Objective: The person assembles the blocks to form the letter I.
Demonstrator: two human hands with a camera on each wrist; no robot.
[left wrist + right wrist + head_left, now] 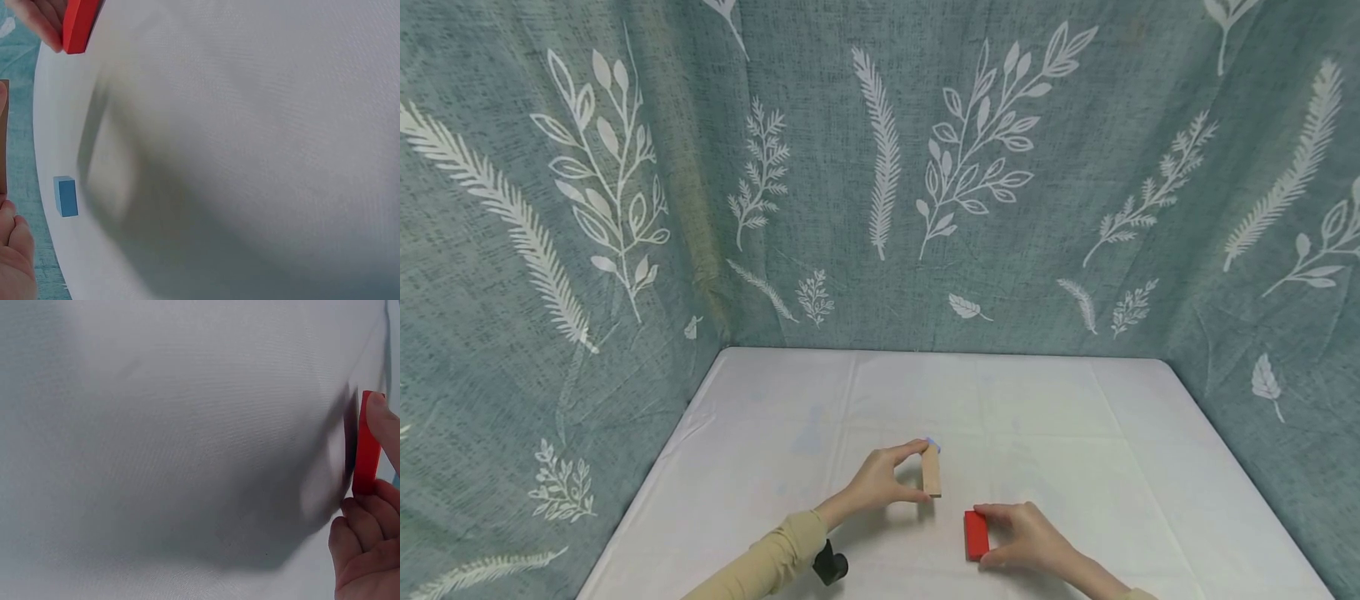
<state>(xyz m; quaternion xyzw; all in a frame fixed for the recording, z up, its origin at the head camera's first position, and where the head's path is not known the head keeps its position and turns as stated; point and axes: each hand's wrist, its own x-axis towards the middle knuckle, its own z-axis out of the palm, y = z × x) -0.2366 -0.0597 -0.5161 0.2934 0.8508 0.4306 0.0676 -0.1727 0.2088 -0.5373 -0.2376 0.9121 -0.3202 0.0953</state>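
A wooden block (pixel 931 473), gripped end to end by the left hand (pixel 880 478), ran front to back; closer in and rightward, the right hand (pixel 1028 540) pinched a red block (pixel 977 536), nearly parallel. A blue block (pixel 65 197) sat beyond, on a white table (pixel 1037 408).

text: none legible | labels, brands: none | numbers, signs: none

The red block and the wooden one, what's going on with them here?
A person is handling both at once. The left hand pinches the wooden block by its ends, and the right hand grips the red block the same way. A blue block stands on the white table, partly hidden behind the wooden block in the head view.
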